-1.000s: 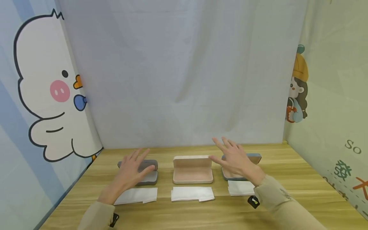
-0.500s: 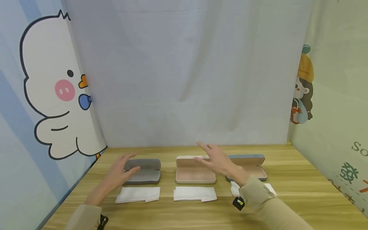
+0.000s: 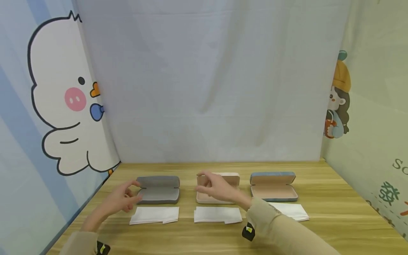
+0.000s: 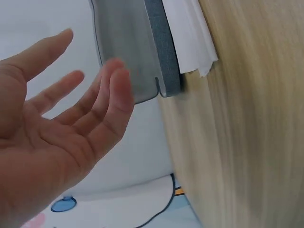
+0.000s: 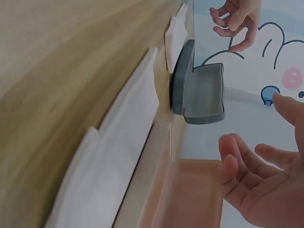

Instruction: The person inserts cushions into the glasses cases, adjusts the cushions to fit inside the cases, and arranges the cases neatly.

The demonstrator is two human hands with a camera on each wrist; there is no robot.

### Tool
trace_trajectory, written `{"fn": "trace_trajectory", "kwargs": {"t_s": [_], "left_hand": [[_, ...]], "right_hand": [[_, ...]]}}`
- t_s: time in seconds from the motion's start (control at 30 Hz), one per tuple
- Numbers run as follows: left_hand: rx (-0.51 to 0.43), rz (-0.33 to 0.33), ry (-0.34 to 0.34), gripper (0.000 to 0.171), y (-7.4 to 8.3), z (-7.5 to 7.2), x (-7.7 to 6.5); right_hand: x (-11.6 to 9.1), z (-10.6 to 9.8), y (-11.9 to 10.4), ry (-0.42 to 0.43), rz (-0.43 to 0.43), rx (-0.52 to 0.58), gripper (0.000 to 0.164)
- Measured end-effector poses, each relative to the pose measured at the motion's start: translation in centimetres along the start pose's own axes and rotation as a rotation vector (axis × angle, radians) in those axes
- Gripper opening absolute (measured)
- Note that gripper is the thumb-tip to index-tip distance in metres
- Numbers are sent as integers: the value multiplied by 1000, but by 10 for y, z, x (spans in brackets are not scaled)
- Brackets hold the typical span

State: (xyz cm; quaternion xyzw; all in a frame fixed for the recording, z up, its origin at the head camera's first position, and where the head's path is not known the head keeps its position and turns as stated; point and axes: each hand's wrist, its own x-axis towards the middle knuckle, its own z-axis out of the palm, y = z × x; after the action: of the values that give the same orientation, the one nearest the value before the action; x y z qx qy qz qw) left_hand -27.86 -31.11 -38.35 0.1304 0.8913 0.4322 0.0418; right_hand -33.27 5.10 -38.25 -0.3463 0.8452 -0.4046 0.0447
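Note:
Three glasses cases stand in a row with lids raised: a grey one [image 3: 160,194] at left, a white one with pink lining [image 3: 234,180] in the middle, a blue one [image 3: 274,192] at right. My left hand [image 3: 118,201], fingers loosely bent and holding nothing, hovers by the grey case's left end; the left wrist view shows its palm [image 4: 61,137] bare. Over the middle case my right hand [image 3: 220,187] hovers, hiding part of it. Its fingers are relaxed and apart in the right wrist view, with nothing between thumb and fingers [image 5: 247,166].
In front of the cases lie folded white cloths: a left one [image 3: 154,215], a middle one [image 3: 218,214] and a right one [image 3: 293,211], partly behind my right sleeve [image 3: 271,219]. A pale curtain [image 3: 210,88] hangs behind the wooden table [image 3: 191,241].
My right hand has moved left, from the blue case to the middle one, and lower. The left hand has shifted left, off the grey case. The cases and cloths keep their places.

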Motion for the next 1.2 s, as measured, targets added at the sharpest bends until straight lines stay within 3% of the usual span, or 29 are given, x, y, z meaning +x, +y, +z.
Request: {"fn": "trace_trajectory", "kwargs": {"t_s": [0.13, 0.27, 0.37, 0.53, 0.83, 1.2], "left_hand": [[-145, -159, -119, 55, -7, -3, -10], [-221, -312, -160, 54, -19, -1, -17], [-254, -370, -174, 53, -28, 1, -20], [-278, -404, -163, 51, -35, 10, -20], [-292, -411, -120, 48, -40, 22, -18], [-251, -424, -48, 33, -31, 32, -16]], "right_hand": [[4, 15, -1, -45, 48, 107, 51], [7, 34, -2, -85, 134, 266, 49], [8, 50, -3, -105, 196, 417, 50], [8, 75, -8, -117, 279, 560, 50], [8, 101, -15, -36, 427, 650, 48], [14, 119, -18, 71, 458, 717, 30]]}}
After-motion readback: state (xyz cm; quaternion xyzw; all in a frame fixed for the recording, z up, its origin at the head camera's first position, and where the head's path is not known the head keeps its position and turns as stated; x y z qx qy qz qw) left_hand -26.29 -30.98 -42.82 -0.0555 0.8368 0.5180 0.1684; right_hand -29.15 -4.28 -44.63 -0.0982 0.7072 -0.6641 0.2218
